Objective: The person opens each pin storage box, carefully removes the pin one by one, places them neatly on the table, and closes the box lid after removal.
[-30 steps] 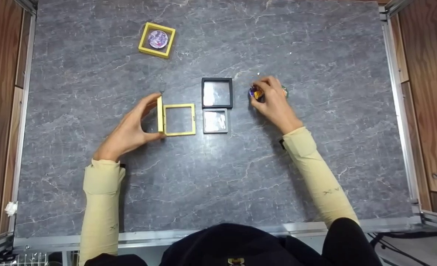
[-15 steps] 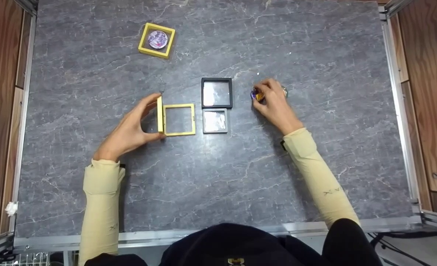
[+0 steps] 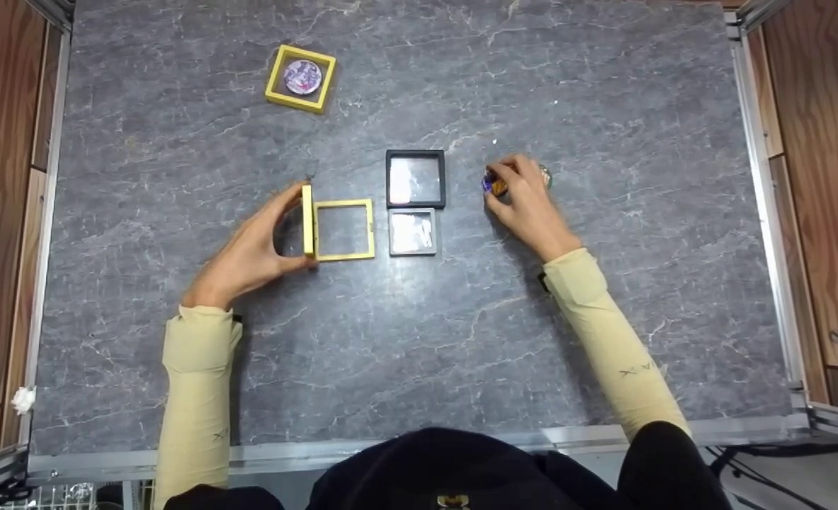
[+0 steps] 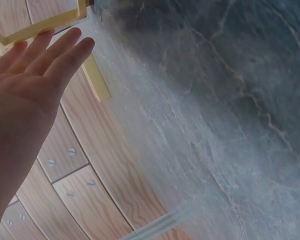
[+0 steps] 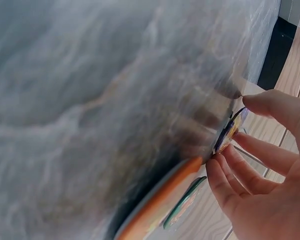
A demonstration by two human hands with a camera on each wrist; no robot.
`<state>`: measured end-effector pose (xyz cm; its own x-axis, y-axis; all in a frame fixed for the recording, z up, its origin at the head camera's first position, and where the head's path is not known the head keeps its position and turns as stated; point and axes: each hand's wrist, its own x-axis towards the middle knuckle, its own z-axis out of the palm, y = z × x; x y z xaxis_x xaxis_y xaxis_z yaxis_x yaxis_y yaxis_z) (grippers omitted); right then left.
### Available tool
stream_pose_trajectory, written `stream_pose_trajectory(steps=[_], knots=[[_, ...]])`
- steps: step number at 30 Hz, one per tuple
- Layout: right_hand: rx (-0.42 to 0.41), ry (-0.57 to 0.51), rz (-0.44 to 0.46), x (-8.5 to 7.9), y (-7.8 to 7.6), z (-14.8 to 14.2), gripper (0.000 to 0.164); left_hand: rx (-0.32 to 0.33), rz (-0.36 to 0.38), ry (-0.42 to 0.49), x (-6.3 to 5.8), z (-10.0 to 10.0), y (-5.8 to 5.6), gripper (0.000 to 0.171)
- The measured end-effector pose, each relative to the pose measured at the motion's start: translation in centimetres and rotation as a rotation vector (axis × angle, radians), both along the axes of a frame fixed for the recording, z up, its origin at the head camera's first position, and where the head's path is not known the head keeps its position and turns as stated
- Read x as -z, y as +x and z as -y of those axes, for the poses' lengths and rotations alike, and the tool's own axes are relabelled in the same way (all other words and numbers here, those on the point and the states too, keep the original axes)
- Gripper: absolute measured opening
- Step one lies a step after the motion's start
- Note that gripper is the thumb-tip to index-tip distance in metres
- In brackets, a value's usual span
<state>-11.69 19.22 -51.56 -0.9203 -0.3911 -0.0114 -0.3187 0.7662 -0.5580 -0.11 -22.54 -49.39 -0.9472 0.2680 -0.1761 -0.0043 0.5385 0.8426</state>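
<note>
On the counter [image 3: 419, 340], nearer its left edge than its right, a yellow frame [image 3: 308, 221] stands spread at its hinge: one half lies flat, the other is upright. The left hand [image 3: 248, 249] grips the upright half, thumb at the near end, fingers at the far end. The right hand [image 3: 528, 205], right of the counter's middle, pinches a purple-rimmed badge [image 5: 232, 131] tilted between thumb and fingers. Beside it are an orange-edged badge [image 5: 162, 197] and a green-rimmed badge [image 3: 547, 176], partly hidden.

Between the hands, a black frame [image 3: 416, 178] lies just beyond a grey frame [image 3: 412, 232]. Toward the far edge, left of middle, sits a second yellow frame [image 3: 295, 104] with a round badge [image 3: 302, 76] inside.

The badge looks light, stiff and slick, best taken by its rim. The held frame seems light and rigid; its border is the safer grip, as the clear middle may be delicate.
</note>
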Motion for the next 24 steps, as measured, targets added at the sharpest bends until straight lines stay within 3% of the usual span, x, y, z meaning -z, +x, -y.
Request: stream_pose_trajectory(steps=[4,7,12,17,24], knots=[[0.022,-0.016,0.009,-0.3,0.3,0.1,0.051,-0.002,0.001,-0.045,0.1,-0.3,-0.1,0.109],[0.031,-0.029,-0.033,-0.8,0.6,0.7,0.049,0.006,-0.017,-0.071,0.0,-0.6,-0.2,0.107],[-0.016,-0.078,-0.086,-2.3,1.1,3.0,0.037,0.014,-0.047,-0.093,-0.1,-1.1,-0.3,0.106],[-0.090,-0.113,-0.029,-3.5,2.0,6.8,0.027,0.017,-0.064,-0.094,0.0,-1.4,-0.3,0.105],[-0.218,-0.154,0.051,-3.6,3.5,12.6,0.027,0.030,-0.074,-0.105,0.4,-1.8,-0.3,0.104]])
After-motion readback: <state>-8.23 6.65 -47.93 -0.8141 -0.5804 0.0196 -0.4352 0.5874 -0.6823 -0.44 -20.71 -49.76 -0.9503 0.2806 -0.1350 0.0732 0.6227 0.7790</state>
